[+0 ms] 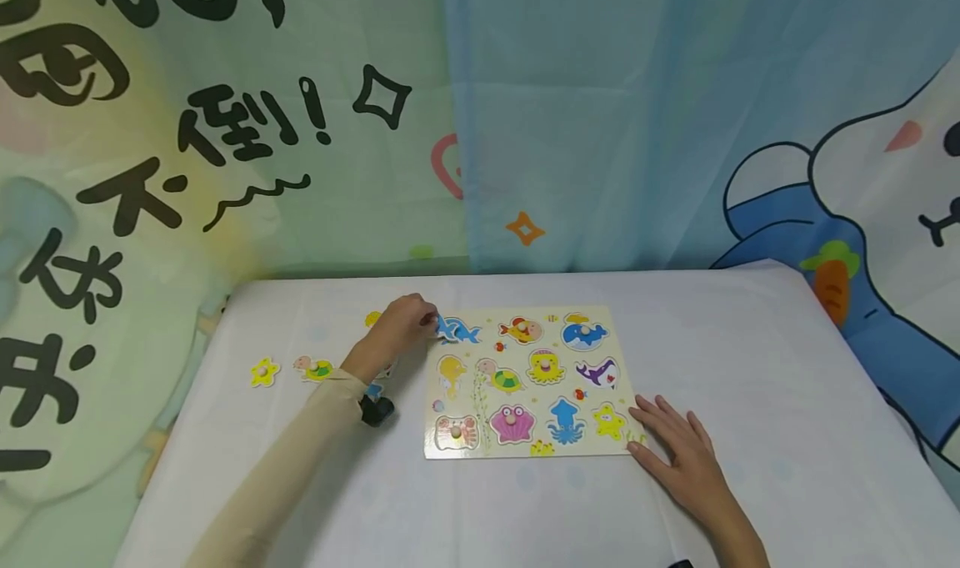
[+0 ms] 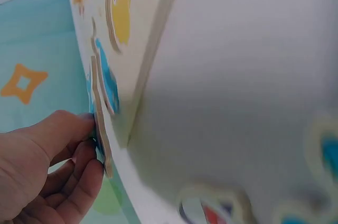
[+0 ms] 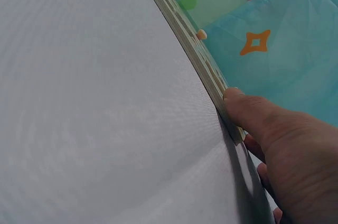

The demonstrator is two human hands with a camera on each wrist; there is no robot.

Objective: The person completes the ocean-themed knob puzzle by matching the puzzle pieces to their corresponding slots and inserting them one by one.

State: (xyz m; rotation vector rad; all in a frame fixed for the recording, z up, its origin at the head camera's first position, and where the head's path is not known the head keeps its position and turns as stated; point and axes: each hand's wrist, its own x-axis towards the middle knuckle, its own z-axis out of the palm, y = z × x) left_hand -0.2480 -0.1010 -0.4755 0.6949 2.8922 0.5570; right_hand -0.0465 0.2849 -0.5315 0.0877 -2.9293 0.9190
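A wooden puzzle board (image 1: 450,453) with sea-animal pictures lies on the table. At its upper left corner my left hand (image 1: 401,328) pinches a blue fish-shaped puzzle piece (image 2: 100,123) between thumb and fingers. The piece is tilted on edge in the left wrist view, close over the blue fish picture (image 1: 465,333) on the board. My right hand (image 1: 678,451) rests at the board's lower right corner, fingers spread along the side. Its thumb (image 3: 248,108) touches the board's edge in the right wrist view.
Left of the board lie loose pieces: a yellow flower-like one (image 1: 264,373), a turtle (image 1: 318,369), a yellow one (image 1: 372,319) and others partly hidden by the left arm. A white cloth (image 1: 540,510) covers the table. A printed curtain (image 1: 570,134) hangs behind it.
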